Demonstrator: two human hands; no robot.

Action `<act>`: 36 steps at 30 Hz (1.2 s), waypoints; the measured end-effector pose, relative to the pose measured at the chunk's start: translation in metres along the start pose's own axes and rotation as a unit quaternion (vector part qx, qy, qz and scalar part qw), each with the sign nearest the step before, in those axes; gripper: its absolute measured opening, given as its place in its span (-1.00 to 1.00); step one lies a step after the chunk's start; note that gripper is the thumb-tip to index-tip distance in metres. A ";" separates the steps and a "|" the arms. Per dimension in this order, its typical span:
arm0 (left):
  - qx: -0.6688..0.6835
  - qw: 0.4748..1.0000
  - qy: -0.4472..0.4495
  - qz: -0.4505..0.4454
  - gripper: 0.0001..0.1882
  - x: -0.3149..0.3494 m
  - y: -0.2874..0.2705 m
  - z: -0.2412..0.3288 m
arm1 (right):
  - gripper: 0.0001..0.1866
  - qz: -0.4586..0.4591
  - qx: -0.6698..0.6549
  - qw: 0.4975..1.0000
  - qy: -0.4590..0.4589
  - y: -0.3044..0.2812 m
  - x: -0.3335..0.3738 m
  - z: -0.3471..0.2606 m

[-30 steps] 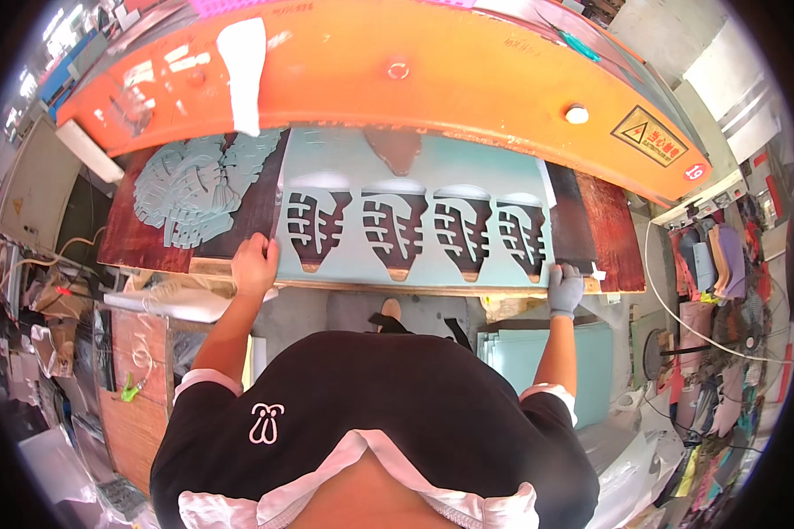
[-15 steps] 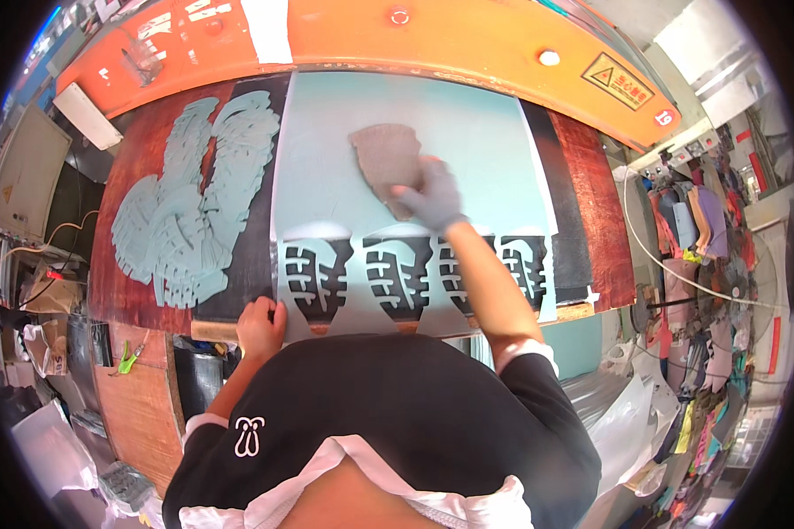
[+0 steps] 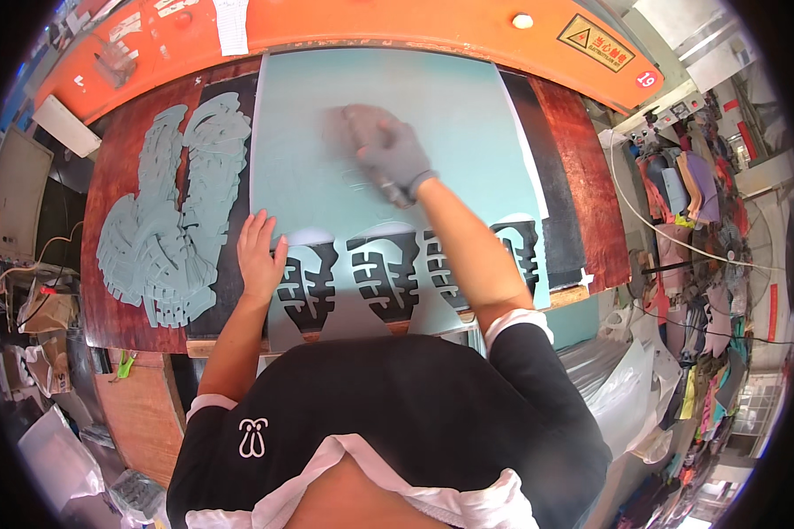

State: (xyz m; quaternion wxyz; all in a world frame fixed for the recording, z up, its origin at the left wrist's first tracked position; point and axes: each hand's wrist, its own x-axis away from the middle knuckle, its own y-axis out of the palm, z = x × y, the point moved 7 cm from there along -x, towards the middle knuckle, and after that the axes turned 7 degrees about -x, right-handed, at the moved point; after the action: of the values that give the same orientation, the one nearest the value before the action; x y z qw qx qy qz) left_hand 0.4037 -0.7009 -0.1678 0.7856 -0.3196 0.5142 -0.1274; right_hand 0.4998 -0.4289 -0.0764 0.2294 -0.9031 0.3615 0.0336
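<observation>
Left hand point(image 3: 262, 263), off the table's point(image 3: 575, 159) front edge since earlier, is lying fingers spread at the green sheet's point(image 3: 454, 115) left edge. Gloved right hand point(image 3: 393, 157) is partly covering the brown pad point(image 3: 351, 123) mid-sheet, grip too blurred to tell.

You've got a matt, cloth-looking grey glove point(image 3: 395, 160) over a smooth, soft-sheened blue-green sheet point(image 3: 454, 110); matt cut pieces point(image 3: 154, 256) toward the left edge of a streaky, wood-like reddish board point(image 3: 582, 167); glossy, painted-looking orange beam point(image 3: 370, 22) along its far edge!
</observation>
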 end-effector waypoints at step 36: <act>0.024 0.988 -0.116 -0.097 -0.72 0.111 -0.067 0.009 | -0.81 0.218 0.336 0.905 -0.142 -0.121 0.274 0.081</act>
State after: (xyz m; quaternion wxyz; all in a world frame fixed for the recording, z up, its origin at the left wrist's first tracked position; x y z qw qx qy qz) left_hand 0.4692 -0.8079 -0.2038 0.8315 -0.3617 0.3826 -0.1772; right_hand 0.7911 -0.4913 -0.1630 0.5549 -0.6569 0.5030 0.0872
